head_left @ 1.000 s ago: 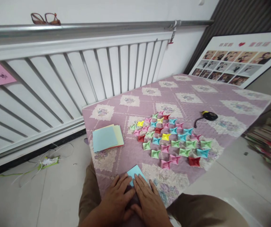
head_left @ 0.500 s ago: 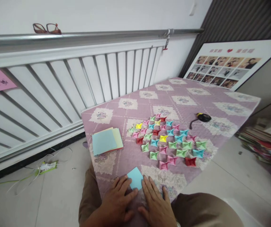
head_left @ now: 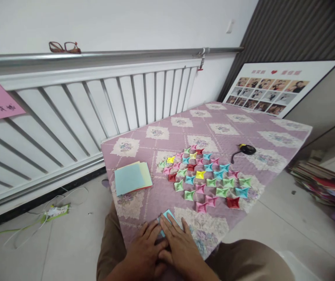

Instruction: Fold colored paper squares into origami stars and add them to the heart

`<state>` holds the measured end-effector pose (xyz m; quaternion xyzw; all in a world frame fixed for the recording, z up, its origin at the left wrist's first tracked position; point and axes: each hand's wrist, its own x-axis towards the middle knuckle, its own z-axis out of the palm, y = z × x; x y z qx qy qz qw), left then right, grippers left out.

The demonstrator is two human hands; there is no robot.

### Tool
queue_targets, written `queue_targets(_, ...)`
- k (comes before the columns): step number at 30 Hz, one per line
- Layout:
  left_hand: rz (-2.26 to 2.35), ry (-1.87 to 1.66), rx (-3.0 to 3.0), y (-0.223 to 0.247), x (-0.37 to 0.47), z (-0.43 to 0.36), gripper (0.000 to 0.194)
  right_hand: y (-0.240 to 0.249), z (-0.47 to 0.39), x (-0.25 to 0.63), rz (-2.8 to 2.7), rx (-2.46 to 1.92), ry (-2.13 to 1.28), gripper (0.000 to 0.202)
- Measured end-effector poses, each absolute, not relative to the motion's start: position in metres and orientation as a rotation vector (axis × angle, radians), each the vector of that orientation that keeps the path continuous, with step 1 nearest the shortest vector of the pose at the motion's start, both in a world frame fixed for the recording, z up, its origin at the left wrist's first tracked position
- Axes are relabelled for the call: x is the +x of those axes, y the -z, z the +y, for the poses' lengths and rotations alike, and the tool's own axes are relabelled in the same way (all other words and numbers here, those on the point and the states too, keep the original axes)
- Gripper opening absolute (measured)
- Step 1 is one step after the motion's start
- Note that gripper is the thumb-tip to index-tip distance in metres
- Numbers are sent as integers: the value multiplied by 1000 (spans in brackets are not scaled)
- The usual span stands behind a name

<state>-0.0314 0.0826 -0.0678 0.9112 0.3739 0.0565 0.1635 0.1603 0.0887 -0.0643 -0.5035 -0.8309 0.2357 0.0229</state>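
A small blue sheet of origami paper lies near the front edge of the table, largely covered by my hands. My right hand rests flat across it with fingers stretched out. At the paper's left edge lies my left hand, its fingers extended and the palm down. Beyond them stand rows of several small folded paper shapes, such as a yellow folded paper piece and a red folded paper piece. To the left is a stack of coloured paper sheets, light blue on top.
The table has a patterned pink cloth. A black tape measure lies at its right. Along the wall runs a white radiator, with glasses on the pipe above. A photo board leans at the back right.
My right hand has slid left and now lies over the blue paper, which was mostly uncovered between both hands. My left hand stays at its left side. The camera view has shifted slightly.
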Motion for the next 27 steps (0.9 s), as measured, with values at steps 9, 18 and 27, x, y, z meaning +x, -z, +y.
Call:
queue_targets(9,1079,-160,2580,71,-33,82,67,60,89,176,-2506,-1763,-516,79)
queue_targets(18,1065,-160,2575,57,-35,83,69,72,69,168,-2575,-1684,-609,76)
queue_targets(27,1171,-73,2560,61,-41,79,74,64,72,169,-2600,-1668,-569,74)
